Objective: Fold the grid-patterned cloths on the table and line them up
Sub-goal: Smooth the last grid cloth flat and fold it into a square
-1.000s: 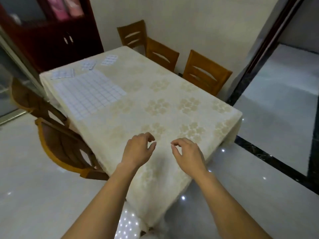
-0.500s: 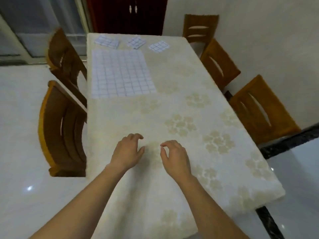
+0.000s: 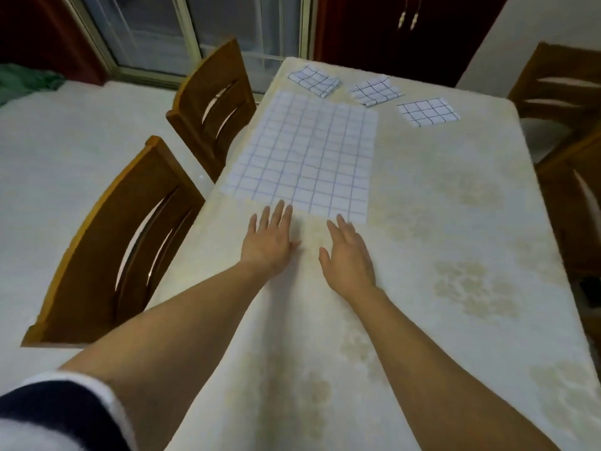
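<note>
A large white cloth with a blue grid (image 3: 305, 154) lies spread flat on the table, near its left edge. Beyond it, in a rough row at the far end, lie three small folded grid cloths: the left one (image 3: 313, 79), the middle one (image 3: 374, 91) and the right one (image 3: 427, 112). My left hand (image 3: 268, 240) is flat and open, its fingertips just reaching the large cloth's near edge. My right hand (image 3: 348, 252) is open too, fingers spread, its fingertips at the same near edge. Neither hand holds anything.
The table (image 3: 455, 222) wears a cream cloth with a pale flower pattern. Two wooden chairs (image 3: 107, 255) (image 3: 211, 102) stand along its left side and more chairs (image 3: 566, 177) on the right. A dark cabinet (image 3: 406, 30) and a window stand behind.
I have moved along the table toward the large cloth. Both hands went from loosely curled to flat and open and now reach the cloth's near edge.
</note>
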{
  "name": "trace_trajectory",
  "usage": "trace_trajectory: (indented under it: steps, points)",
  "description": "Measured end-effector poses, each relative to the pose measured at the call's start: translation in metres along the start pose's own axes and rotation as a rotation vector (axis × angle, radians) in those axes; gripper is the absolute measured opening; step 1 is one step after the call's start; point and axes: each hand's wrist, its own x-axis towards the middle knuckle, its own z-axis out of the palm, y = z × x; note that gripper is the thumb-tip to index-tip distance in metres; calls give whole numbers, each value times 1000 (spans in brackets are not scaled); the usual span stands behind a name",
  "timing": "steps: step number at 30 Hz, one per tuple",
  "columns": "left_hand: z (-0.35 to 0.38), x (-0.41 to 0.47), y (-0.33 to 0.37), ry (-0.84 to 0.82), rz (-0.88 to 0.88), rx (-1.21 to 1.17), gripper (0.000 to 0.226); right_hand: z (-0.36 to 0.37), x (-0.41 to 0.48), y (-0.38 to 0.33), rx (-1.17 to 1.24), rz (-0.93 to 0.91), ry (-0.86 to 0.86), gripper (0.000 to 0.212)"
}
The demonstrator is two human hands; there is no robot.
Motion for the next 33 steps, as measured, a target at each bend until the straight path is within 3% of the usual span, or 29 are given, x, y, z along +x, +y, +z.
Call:
trace_trajectory:
  steps: [6, 16, 24, 33]
  points:
    - [32, 62, -20, 76, -54, 44, 69, 48, 94, 36, -237, -78, -91, 74]
    - [30, 52, -14, 83, -90, 33, 66, 53, 88, 36, -238, -42, -176, 73]
    - [33, -57, -15, -40, -18, 60, 67, 55, -16, 14, -240, -12, -219, 77]
    - [70, -262, -16, -84, 61, -11, 64, 79, -223, -41, -277, 123, -296, 85]
